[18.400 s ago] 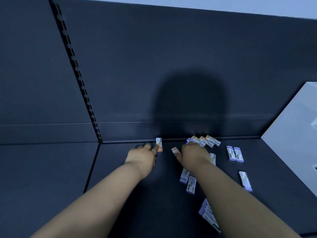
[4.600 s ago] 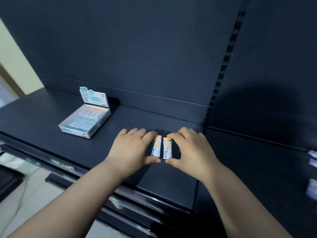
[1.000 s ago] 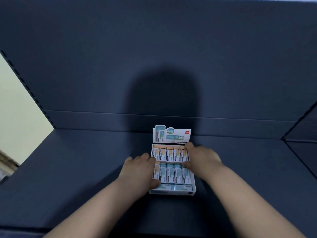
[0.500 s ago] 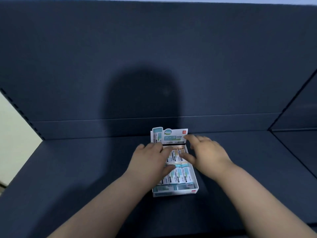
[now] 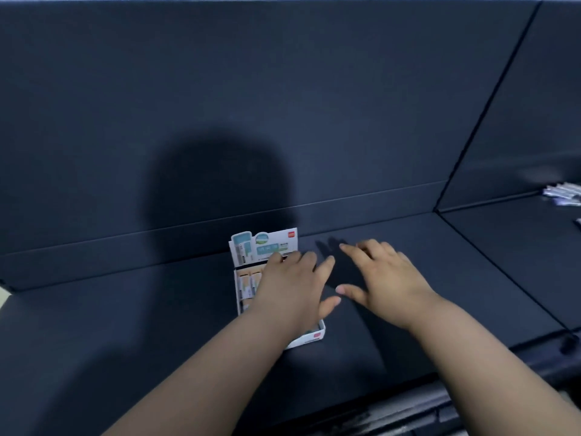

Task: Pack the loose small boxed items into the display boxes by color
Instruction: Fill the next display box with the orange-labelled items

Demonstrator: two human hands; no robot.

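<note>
A white display box (image 5: 311, 337) with an upright printed back flap (image 5: 262, 248) sits on the dark shelf, holding rows of small orange-topped boxed items (image 5: 246, 280). My left hand (image 5: 294, 286) hovers flat over the box with fingers spread, hiding most of its contents. To the right of the box my right hand (image 5: 382, 276) is above the bare shelf, fingers straight and spread, holding nothing. A blurred pile of loose small boxed items (image 5: 564, 193) lies at the far right on the neighbouring shelf section.
The dark shelf (image 5: 125, 325) runs left and right, backed by a dark panel. A seam (image 5: 490, 265) divides it from the right section. The shelf's front edge (image 5: 471, 382) runs across the lower right.
Both hands have lifted off the display box and drifted right. My right hand has left the box for the bare shelf, and the view has turned right, bringing the loose pile into sight.
</note>
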